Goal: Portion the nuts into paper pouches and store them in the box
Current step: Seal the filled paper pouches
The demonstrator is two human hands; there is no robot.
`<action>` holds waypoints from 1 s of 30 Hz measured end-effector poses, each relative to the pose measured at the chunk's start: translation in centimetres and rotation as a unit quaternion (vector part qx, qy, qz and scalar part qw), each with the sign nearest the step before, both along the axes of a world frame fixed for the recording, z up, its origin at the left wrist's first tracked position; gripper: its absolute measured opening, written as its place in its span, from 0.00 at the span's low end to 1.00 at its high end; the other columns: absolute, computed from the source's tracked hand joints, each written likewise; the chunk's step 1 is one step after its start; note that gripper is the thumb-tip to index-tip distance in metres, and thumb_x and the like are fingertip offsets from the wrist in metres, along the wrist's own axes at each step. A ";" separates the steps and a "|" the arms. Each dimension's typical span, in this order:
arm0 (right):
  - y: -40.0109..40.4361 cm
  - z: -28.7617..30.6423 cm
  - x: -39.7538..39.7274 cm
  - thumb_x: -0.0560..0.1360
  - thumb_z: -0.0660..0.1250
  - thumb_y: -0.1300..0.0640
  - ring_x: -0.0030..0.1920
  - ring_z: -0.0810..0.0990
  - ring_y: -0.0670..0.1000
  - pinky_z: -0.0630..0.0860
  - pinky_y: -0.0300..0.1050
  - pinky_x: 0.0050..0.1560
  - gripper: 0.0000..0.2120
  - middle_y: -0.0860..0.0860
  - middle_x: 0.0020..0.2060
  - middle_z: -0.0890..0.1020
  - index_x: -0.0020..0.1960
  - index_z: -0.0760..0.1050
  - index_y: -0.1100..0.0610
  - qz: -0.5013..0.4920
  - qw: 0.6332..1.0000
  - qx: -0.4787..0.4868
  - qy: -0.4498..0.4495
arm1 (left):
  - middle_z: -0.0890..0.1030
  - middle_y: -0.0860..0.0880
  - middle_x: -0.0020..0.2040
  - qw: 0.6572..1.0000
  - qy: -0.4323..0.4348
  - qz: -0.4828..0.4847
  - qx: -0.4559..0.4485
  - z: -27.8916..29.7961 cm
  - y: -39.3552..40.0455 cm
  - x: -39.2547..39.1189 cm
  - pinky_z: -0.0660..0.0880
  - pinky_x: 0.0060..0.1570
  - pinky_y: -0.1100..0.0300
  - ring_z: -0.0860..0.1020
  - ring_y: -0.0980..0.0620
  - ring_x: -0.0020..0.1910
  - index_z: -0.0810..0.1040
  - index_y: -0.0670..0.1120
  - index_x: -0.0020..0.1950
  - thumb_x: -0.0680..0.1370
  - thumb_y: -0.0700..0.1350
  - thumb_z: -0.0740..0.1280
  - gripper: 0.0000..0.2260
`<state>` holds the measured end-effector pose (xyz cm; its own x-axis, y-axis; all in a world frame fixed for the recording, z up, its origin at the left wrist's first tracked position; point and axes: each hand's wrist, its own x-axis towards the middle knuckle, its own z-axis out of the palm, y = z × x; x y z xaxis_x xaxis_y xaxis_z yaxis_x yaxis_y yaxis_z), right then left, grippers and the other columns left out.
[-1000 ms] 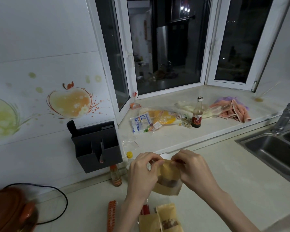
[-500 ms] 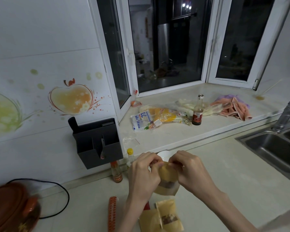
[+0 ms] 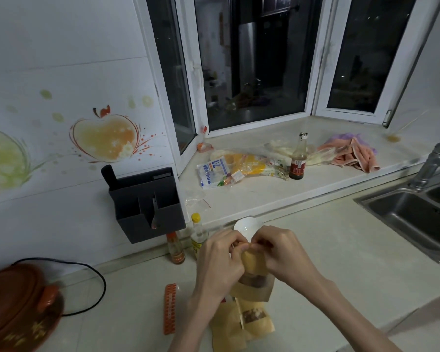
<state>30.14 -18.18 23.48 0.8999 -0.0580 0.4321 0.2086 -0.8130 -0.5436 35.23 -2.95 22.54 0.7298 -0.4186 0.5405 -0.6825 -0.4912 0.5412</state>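
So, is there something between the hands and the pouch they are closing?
No. Both the left hand and the right hand already pinch the top edge of the paper pouch, with nothing between them. The storage box is not visible, so the way to it cannot be judged.

A single head-worn wide-angle view looks forward and down, close over the countertop [image 3: 341,262], toward the far window [image 3: 254,59], its edges seemingly warped.

Pouch [image 3: 255,273] between both hands, above pouches [image 3: 241,323] on counter [image 3: 341,262].
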 end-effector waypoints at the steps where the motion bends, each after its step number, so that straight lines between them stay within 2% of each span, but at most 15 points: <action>1: 0.0 -0.2 0.0 0.69 0.71 0.60 0.33 0.76 0.50 0.73 0.47 0.35 0.03 0.49 0.31 0.80 0.37 0.78 0.56 -0.004 1.000 0.022 0.002 | 0.78 0.60 0.36 1.000 0.006 0.000 -0.013 -0.2 0.0 0.0 0.68 0.38 0.72 0.74 0.61 0.39 0.79 0.51 0.39 0.72 0.40 0.72 0.06; 4: -0.2 -1.0 -0.1 0.69 0.73 0.60 0.35 0.78 0.46 0.74 0.39 0.37 0.06 0.46 0.31 0.81 0.35 0.80 0.53 -0.033 0.989 0.143 0.036 | 0.79 0.60 0.35 0.995 0.071 0.004 -0.065 -1.3 0.0 -0.2 0.71 0.36 0.70 0.78 0.59 0.38 0.80 0.52 0.38 0.73 0.41 0.72 0.06; 6: -0.5 -1.9 -0.2 0.70 0.74 0.60 0.38 0.79 0.44 0.74 0.35 0.38 0.06 0.45 0.34 0.82 0.37 0.80 0.51 -0.050 0.971 0.219 0.075 | 0.80 0.60 0.35 0.985 0.136 0.020 -0.106 -2.4 -0.1 -0.2 0.73 0.39 0.70 0.79 0.59 0.39 0.80 0.52 0.38 0.74 0.41 0.72 0.07; 7: -0.8 -2.4 -0.4 0.70 0.74 0.60 0.40 0.79 0.44 0.74 0.34 0.39 0.05 0.45 0.36 0.82 0.40 0.81 0.52 -0.056 0.961 0.253 0.097 | 0.81 0.59 0.35 0.975 0.179 0.032 -0.128 -3.0 -0.1 -0.1 0.76 0.39 0.66 0.79 0.58 0.39 0.81 0.51 0.38 0.74 0.40 0.72 0.07; 9: -1.4 -3.4 -1.0 0.71 0.73 0.59 0.44 0.81 0.48 0.76 0.36 0.43 0.07 0.49 0.40 0.84 0.48 0.79 0.54 -0.054 0.929 0.335 0.147 | 0.82 0.55 0.37 0.946 0.269 0.057 -0.175 -3.9 -0.1 0.2 0.80 0.34 0.59 0.81 0.54 0.39 0.81 0.52 0.39 0.75 0.40 0.71 0.08; 11: -1.8 -4.6 -1.9 0.72 0.73 0.57 0.45 0.84 0.51 0.77 0.40 0.46 0.13 0.52 0.42 0.85 0.55 0.76 0.53 -0.035 0.894 0.395 0.208 | 0.83 0.52 0.39 0.920 0.320 0.074 -0.213 -4.5 0.0 0.3 0.79 0.28 0.60 0.83 0.51 0.39 0.81 0.53 0.39 0.76 0.40 0.71 0.09; 14: -1.7 -6.3 -3.2 0.71 0.71 0.48 0.49 0.83 0.49 0.78 0.41 0.49 0.15 0.51 0.46 0.86 0.56 0.77 0.51 0.008 0.871 0.404 0.281 | 0.82 0.48 0.44 0.897 0.356 0.096 -0.243 -5.3 -0.1 0.5 0.78 0.27 0.64 0.82 0.52 0.42 0.81 0.52 0.41 0.76 0.40 0.70 0.08; 16: -1.5 -7.5 -3.7 0.70 0.70 0.46 0.50 0.83 0.50 0.78 0.41 0.48 0.16 0.51 0.47 0.85 0.55 0.80 0.52 0.005 0.866 0.401 0.298 | 0.82 0.48 0.48 0.874 0.407 0.091 -0.250 -6.2 -0.2 0.5 0.79 0.31 0.63 0.81 0.52 0.46 0.81 0.51 0.46 0.77 0.42 0.70 0.04; 20: -1.3 -10.5 -3.8 0.74 0.71 0.54 0.45 0.84 0.55 0.81 0.47 0.41 0.11 0.57 0.45 0.85 0.54 0.80 0.56 -0.073 0.826 0.476 0.294 | 0.85 0.49 0.48 0.806 0.549 0.029 -0.219 -9.4 -1.1 -0.8 0.82 0.44 0.52 0.83 0.49 0.48 0.80 0.47 0.54 0.75 0.37 0.71 0.10; 23: -1.2 -13.4 -4.4 0.76 0.69 0.54 0.43 0.83 0.55 0.82 0.54 0.44 0.10 0.57 0.44 0.84 0.55 0.78 0.58 -0.107 0.803 0.485 0.329 | 0.84 0.42 0.49 0.772 0.602 0.033 -0.201 -12.8 -1.7 -2.4 0.79 0.49 0.50 0.83 0.45 0.46 0.78 0.37 0.58 0.75 0.33 0.70 0.12; 25: -1.2 -15.5 -5.3 0.77 0.66 0.57 0.45 0.82 0.57 0.82 0.57 0.45 0.09 0.58 0.44 0.82 0.55 0.77 0.58 -0.115 0.790 0.486 0.356 | 0.83 0.40 0.48 0.746 0.632 0.054 -0.204 -14.6 -1.5 -3.1 0.78 0.50 0.47 0.81 0.42 0.46 0.77 0.35 0.58 0.74 0.31 0.70 0.13; 28: -1.2 -18.7 -6.7 0.78 0.64 0.58 0.42 0.80 0.55 0.81 0.52 0.40 0.08 0.57 0.42 0.80 0.55 0.76 0.59 -0.155 0.767 0.485 0.389 | 0.83 0.42 0.50 0.723 0.667 0.049 -0.173 -16.6 -0.8 -4.0 0.78 0.53 0.45 0.81 0.41 0.50 0.76 0.38 0.62 0.75 0.33 0.69 0.15; 30: -1.1 -20.7 -7.3 0.78 0.65 0.59 0.40 0.80 0.54 0.81 0.50 0.37 0.07 0.57 0.40 0.80 0.53 0.76 0.61 -0.203 0.749 0.497 0.388 | 0.83 0.41 0.54 0.708 0.688 0.054 -0.150 -17.4 0.1 -4.4 0.81 0.48 0.48 0.82 0.43 0.51 0.75 0.42 0.62 0.76 0.34 0.68 0.15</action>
<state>22.79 -19.29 2.81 0.6789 -0.3398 -0.6509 -0.6389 0.1635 -0.7517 30.82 -2.84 5.12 0.6703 -0.3367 -0.6613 0.6261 -0.2218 0.7476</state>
